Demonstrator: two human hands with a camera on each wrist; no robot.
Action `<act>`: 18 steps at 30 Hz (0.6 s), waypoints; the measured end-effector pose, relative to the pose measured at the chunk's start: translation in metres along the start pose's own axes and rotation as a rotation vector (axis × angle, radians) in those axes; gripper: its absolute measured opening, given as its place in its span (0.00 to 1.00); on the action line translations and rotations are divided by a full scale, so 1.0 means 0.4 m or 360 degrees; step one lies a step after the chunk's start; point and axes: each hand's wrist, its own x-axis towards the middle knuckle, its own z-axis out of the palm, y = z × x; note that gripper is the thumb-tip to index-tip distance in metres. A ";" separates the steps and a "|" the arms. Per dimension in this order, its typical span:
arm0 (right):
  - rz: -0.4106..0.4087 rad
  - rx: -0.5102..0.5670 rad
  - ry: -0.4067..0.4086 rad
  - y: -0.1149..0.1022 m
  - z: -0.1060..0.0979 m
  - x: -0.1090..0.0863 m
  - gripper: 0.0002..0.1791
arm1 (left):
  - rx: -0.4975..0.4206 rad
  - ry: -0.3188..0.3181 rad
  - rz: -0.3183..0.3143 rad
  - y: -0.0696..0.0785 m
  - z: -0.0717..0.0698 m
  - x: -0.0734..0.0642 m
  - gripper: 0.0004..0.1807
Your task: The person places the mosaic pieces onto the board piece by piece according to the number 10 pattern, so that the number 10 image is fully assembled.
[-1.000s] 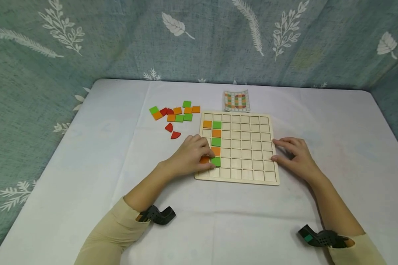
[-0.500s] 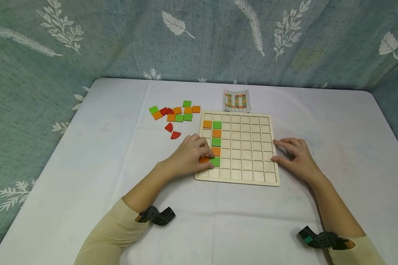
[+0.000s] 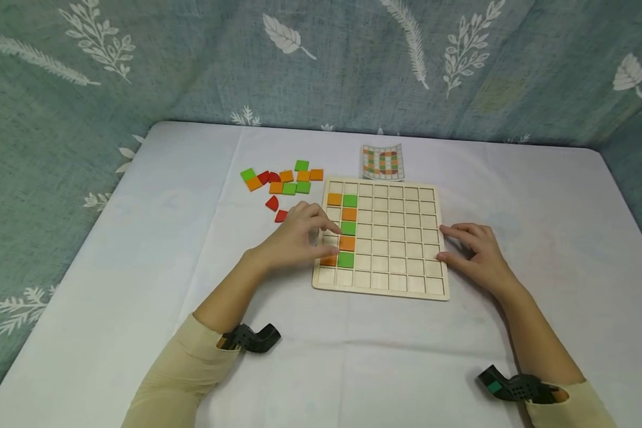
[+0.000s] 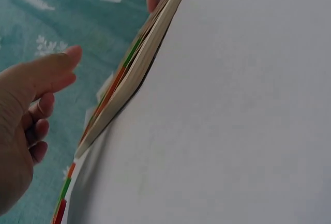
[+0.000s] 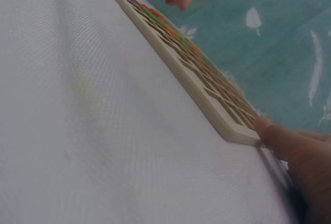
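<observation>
just beyond the left hand (image 3: 295, 238), tiles (image 3: 348, 228) sat in the board (image 3: 382, 293).
its thumb and finger hung apart; the right hand (image 3: 476, 252), digits apart, touched the edge. a low sweep might have dislodged tiles.

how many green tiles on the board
3, all in the second column from the left of the board: one green tile in row two from the top, another in row four, a third in row six. The left hand could hide more.

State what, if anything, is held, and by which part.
Nothing held: the left grip hovers above the square pale wooden grid board; the right grip only touches its right edge.
</observation>
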 end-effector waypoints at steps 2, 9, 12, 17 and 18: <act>-0.0003 -0.0007 0.0004 0.001 0.000 -0.001 0.29 | 0.0010 0.0043 -0.0015 -0.006 -0.012 0.006 0.17; 0.0023 -0.0003 -0.0004 0.002 -0.003 -0.002 0.29 | -0.0007 0.0179 -0.0023 -0.044 -0.041 0.043 0.19; 0.0029 0.0003 -0.0007 0.003 -0.002 -0.001 0.29 | 0.0012 0.0239 -0.0038 -0.067 -0.051 0.063 0.19; 0.0004 0.0002 -0.0001 0.003 0.001 0.002 0.29 | 0.0085 0.0338 -0.0148 -0.109 -0.069 0.095 0.20; -0.0005 -0.0002 0.0002 0.004 0.002 0.003 0.29 | 0.0102 0.0354 -0.0179 -0.116 -0.071 0.102 0.20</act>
